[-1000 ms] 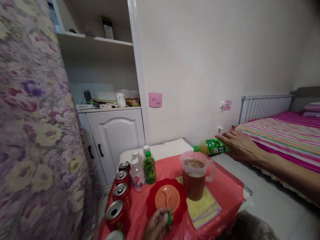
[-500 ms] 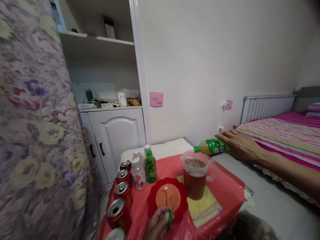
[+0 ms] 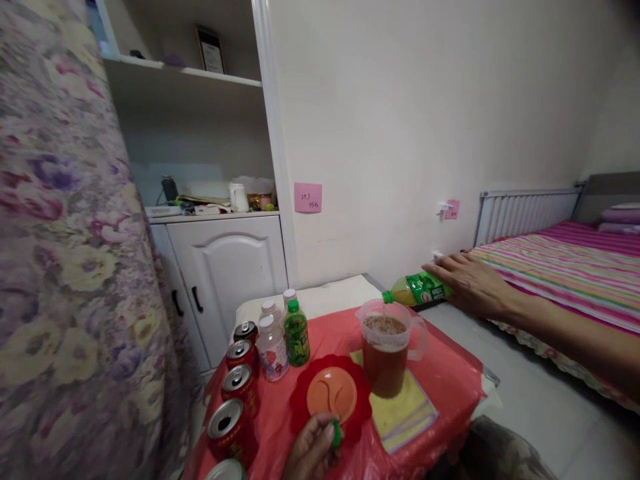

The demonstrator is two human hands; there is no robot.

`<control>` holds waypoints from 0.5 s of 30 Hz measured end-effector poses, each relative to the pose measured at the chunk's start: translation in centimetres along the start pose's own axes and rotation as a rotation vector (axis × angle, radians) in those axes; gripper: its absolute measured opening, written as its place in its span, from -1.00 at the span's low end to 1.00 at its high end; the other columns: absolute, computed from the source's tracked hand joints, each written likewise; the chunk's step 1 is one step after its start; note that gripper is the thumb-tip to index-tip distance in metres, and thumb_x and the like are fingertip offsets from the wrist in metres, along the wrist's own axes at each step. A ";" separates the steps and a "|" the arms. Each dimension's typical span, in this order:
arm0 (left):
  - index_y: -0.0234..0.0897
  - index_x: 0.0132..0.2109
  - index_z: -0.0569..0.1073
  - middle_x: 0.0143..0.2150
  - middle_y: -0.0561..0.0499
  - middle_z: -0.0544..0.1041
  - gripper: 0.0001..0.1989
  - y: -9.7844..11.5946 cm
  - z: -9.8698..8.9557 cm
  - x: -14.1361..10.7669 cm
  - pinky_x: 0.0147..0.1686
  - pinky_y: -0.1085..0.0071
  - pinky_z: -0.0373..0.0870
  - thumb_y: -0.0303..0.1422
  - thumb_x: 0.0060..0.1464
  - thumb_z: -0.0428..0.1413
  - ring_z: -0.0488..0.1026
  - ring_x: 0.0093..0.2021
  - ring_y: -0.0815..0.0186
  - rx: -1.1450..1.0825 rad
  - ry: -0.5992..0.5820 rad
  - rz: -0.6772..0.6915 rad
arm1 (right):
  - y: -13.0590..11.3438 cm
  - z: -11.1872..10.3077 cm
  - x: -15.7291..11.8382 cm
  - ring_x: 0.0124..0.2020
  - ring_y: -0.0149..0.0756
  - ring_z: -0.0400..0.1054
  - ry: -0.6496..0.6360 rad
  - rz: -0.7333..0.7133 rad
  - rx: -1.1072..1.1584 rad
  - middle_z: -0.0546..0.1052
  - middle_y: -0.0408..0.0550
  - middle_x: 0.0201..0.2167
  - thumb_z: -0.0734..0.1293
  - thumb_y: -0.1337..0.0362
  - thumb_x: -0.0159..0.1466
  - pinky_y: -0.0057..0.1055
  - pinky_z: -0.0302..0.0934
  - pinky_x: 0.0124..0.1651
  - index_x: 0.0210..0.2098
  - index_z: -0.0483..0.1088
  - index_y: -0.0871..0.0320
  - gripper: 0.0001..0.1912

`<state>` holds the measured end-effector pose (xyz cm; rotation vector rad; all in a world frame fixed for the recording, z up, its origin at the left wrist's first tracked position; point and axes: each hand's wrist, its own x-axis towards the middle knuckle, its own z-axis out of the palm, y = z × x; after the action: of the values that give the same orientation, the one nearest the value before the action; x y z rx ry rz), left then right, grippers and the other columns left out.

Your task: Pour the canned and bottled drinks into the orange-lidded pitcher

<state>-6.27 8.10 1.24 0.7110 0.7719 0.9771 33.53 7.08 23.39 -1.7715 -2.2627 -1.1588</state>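
Note:
My right hand (image 3: 470,283) is closed around a green-labelled plastic bottle (image 3: 423,289), tilted with its mouth over the rim of a clear pitcher (image 3: 385,357). A thin stream runs from the bottle into the pitcher, which holds brown, frothy liquid. The pitcher stands on a folded yellow cloth (image 3: 407,417). Low in front, my left hand (image 3: 313,450) pinches a small green bottle cap (image 3: 335,433) by the near edge of a red scalloped dish (image 3: 305,427) with an orange centre.
Several red cans (image 3: 233,430) line the left side of the red-covered table (image 3: 330,333). Beside them stand clear white-capped bottles (image 3: 273,353) and a capped green bottle (image 3: 297,337). A floral curtain (image 3: 65,267) hangs at left; a bed (image 3: 545,260) is at right.
The whole scene has shifted slightly left in view. My right hand keeps the bottle tilted over the pitcher, and my left hand still pinches the cap.

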 end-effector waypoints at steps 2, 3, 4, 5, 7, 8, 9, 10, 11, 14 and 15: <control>-0.28 -0.34 0.66 -0.41 0.07 0.55 -0.52 0.1 0.1 -0.1 -0.34 0.44 0.37 -0.18 -0.47 0.57 0.43 -0.40 0.37 0.004 0.005 0.001 | 0.0 -0.1 0.1 -0.09 -0.05 0.43 0.009 -0.008 -0.001 0.56 0.10 -0.05 0.25 0.41 0.28 -0.23 0.13 -0.09 0.19 0.31 0.11 -0.53; -0.28 -0.35 0.66 -0.42 0.07 0.55 -0.53 0.1 0.2 -0.2 -0.35 0.44 0.36 -0.18 -0.46 0.57 0.42 -0.41 0.38 0.008 0.004 0.001 | 0.0 -0.2 0.2 -0.09 -0.06 0.43 0.014 -0.011 -0.002 0.56 0.11 -0.05 0.24 0.41 0.29 -0.23 0.12 -0.10 0.19 0.31 0.11 -0.54; -0.28 -0.35 0.65 -0.42 0.07 0.54 -0.53 0.1 0.2 -0.2 -0.34 0.43 0.36 -0.18 -0.45 0.57 0.42 -0.42 0.38 0.009 0.002 0.002 | -0.1 -0.3 0.3 -0.10 -0.06 0.43 0.018 -0.014 -0.003 0.56 0.11 -0.05 0.24 0.41 0.30 -0.23 0.12 -0.09 0.19 0.32 0.11 -0.54; -0.28 -0.34 0.65 -0.42 0.07 0.54 -0.54 0.2 0.3 -0.3 -0.34 0.43 0.35 -0.19 -0.45 0.57 0.42 -0.42 0.37 0.007 0.001 0.000 | -0.1 -0.4 0.4 -0.11 -0.07 0.43 0.021 -0.016 -0.005 0.56 0.11 -0.06 0.24 0.41 0.30 -0.23 0.12 -0.09 0.18 0.32 0.12 -0.55; -0.27 -0.33 0.65 -0.42 0.07 0.54 -0.54 0.2 0.3 -0.3 -0.31 0.41 0.35 -0.19 -0.43 0.57 0.43 -0.40 0.35 0.000 -0.006 -0.001 | -0.1 -0.6 0.5 -0.12 -0.08 0.43 0.021 -0.021 -0.011 0.57 0.11 -0.08 0.24 0.42 0.30 -0.24 0.12 -0.08 0.18 0.33 0.12 -0.54; -0.28 -0.32 0.65 -0.41 0.06 0.54 -0.54 0.2 0.2 -0.4 -0.30 0.41 0.36 -0.20 -0.42 0.56 0.44 -0.39 0.35 -0.003 -0.009 -0.001 | -0.1 -0.7 0.6 -0.13 -0.08 0.43 0.020 -0.024 -0.015 0.57 0.10 -0.09 0.24 0.42 0.30 -0.24 0.12 -0.08 0.18 0.34 0.13 -0.54; -0.28 -0.31 0.65 -0.41 0.06 0.55 -0.54 0.2 0.2 -0.4 -0.30 0.41 0.36 -0.19 -0.41 0.56 0.44 -0.39 0.35 -0.002 -0.015 0.000 | -0.1 -0.8 0.7 -0.13 -0.08 0.43 0.018 -0.026 -0.021 0.57 0.10 -0.10 0.24 0.43 0.30 -0.24 0.12 -0.08 0.18 0.34 0.13 -0.54; -0.28 -0.31 0.65 -0.40 0.06 0.55 -0.53 0.2 0.2 -0.4 -0.30 0.41 0.36 -0.19 -0.41 0.56 0.44 -0.39 0.35 0.002 -0.021 -0.001 | -0.1 -0.9 0.7 -0.13 -0.07 0.43 0.019 -0.028 -0.026 0.57 0.11 -0.10 0.23 0.44 0.30 -0.23 0.13 -0.07 0.18 0.35 0.13 -0.54; -0.28 -0.31 0.66 -0.41 0.06 0.55 -0.53 0.2 0.2 -0.5 -0.31 0.42 0.36 -0.19 -0.41 0.56 0.43 -0.40 0.36 0.007 -0.022 -0.002 | -0.2 -1.0 0.8 -0.13 -0.07 0.43 0.022 -0.029 -0.032 0.57 0.11 -0.10 0.22 0.45 0.30 -0.23 0.13 -0.07 0.18 0.35 0.13 -0.54; -0.28 -0.32 0.65 -0.40 0.05 0.56 -0.53 0.2 0.2 -0.5 -0.31 0.43 0.37 -0.18 -0.42 0.57 0.44 -0.40 0.37 0.008 -0.012 -0.002 | -0.1 -1.2 0.8 -0.14 -0.08 0.43 0.038 -0.034 -0.042 0.58 0.12 -0.10 0.20 0.49 0.28 -0.24 0.13 -0.07 0.17 0.37 0.13 -0.52; -0.28 -0.32 0.65 -0.40 0.05 0.56 -0.53 0.1 0.2 -0.4 -0.31 0.43 0.37 -0.19 -0.43 0.57 0.44 -0.40 0.37 0.006 -0.010 -0.005 | -0.1 -1.3 0.9 -0.15 -0.08 0.42 0.044 -0.035 -0.045 0.58 0.12 -0.11 0.21 0.50 0.27 -0.24 0.12 -0.07 0.16 0.37 0.13 -0.51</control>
<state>-6.35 7.74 1.56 0.7186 0.7676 0.9665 32.68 7.06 24.67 -1.7107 -2.2699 -1.2517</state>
